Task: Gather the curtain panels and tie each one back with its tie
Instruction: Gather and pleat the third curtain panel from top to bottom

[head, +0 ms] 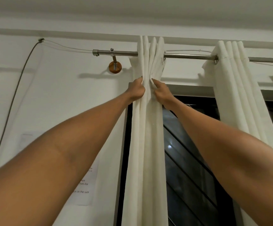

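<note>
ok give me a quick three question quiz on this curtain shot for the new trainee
1. True or false: the left hand and the right hand grip the same curtain panel.
2. Where on it do they grip? A just below the rod; B at its hem; C halfway down.
3. How many gathered panels hang on the rod in view?
Key: 1 true. 2 A. 3 two; the other panel hangs to the right, untouched.
</note>
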Demonstrator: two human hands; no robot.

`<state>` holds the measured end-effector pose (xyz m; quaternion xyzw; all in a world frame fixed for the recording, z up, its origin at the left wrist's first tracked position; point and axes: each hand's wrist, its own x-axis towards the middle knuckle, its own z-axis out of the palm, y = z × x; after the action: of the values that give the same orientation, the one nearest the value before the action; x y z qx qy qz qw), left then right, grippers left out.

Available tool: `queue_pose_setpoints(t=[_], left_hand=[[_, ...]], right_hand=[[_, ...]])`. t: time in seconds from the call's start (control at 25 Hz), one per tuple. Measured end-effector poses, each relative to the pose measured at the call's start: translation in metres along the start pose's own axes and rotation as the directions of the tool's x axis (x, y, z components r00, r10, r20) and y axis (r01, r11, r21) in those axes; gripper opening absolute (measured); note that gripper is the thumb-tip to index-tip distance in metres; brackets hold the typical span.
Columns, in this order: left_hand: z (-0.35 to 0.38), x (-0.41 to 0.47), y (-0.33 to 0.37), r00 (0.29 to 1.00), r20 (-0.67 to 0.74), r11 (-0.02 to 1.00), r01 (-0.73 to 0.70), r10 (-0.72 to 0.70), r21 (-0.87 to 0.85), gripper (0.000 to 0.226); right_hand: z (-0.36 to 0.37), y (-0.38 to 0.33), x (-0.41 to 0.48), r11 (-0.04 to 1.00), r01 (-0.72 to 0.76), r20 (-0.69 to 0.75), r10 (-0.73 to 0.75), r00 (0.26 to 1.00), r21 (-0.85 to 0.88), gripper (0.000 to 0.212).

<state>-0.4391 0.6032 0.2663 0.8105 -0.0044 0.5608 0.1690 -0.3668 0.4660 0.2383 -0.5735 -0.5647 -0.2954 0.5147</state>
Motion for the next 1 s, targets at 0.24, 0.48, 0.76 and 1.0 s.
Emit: queue_pose_setpoints(t=[0.24, 0.48, 0.76, 1.0], left_hand=[[0.003, -0.031, 0.026, 0.973, -0.146, 0.912, -0.108, 0.178, 0.396, 0.092], [-0.027, -0.019, 0.043, 0.986, -0.101, 0.934, 0.094, -0.136, -0.343, 0.05], [-0.013, -0.005, 0.022, 0.993, 0.058, 0.966, 0.116, -0.106, -0.23, 0.041], [-0.011, 0.011, -0.013, 0.991, 0.002, 0.934, 0.125, -0.132, -0.334, 0.037]], right_hand=[[-0.014, 0.032, -0.031, 0.992, -0.088, -0.135, 0.1, 0.986, 0.09, 0.053], [-0.034, 0.015, -0.019, 0.901, -0.133, -0.064, 0.174, 0.983, 0.414, 0.062], [-0.073, 0.023, 0.063, 0.773, -0.067, -0.465, 0.445, 0.766, 0.63, 0.075], [0.0, -0.032, 0.061, 0.78, -0.058, 0.049, 0.034, 0.998, 0.623, 0.057]])
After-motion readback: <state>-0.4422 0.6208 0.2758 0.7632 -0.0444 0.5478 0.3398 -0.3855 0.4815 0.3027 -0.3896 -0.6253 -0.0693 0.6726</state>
